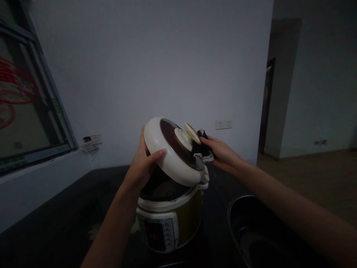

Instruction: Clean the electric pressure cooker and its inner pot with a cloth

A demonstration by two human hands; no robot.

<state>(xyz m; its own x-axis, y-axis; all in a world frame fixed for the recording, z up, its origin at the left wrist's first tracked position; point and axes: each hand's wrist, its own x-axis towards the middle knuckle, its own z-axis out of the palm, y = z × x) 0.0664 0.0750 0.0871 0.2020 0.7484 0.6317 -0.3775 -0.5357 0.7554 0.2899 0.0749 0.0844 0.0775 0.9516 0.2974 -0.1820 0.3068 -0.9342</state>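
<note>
L hand (141, 165) has the lid (174, 143) by its white rim: thumb pressed flat on the outside, fingers curled behind, mostly hidden, so can't tell how they're spaced. R hand (221, 150) pinches a dark cloth w/ pale edges (203, 149) btwn thumb & fingers; cloth lies against the lid's R side, just beside the knob (193, 133). Lid is tilted up, brown top facing R, its lower R edge at the hinge part (205, 178) of the cooker (189, 219). Cooker stands upright on the dark counter (103, 193), approx. centre of view, mouth partly uncovered; inside too dim to make out. Its front panel (158, 232) has a small red glow. Black basin (230, 214) sits R of the cooker, apart from it, under the R forearm. Behind: pale wall (167, 67) w/ 1 double socket (223, 124); far L, window w/ red décor (16, 83).
</note>
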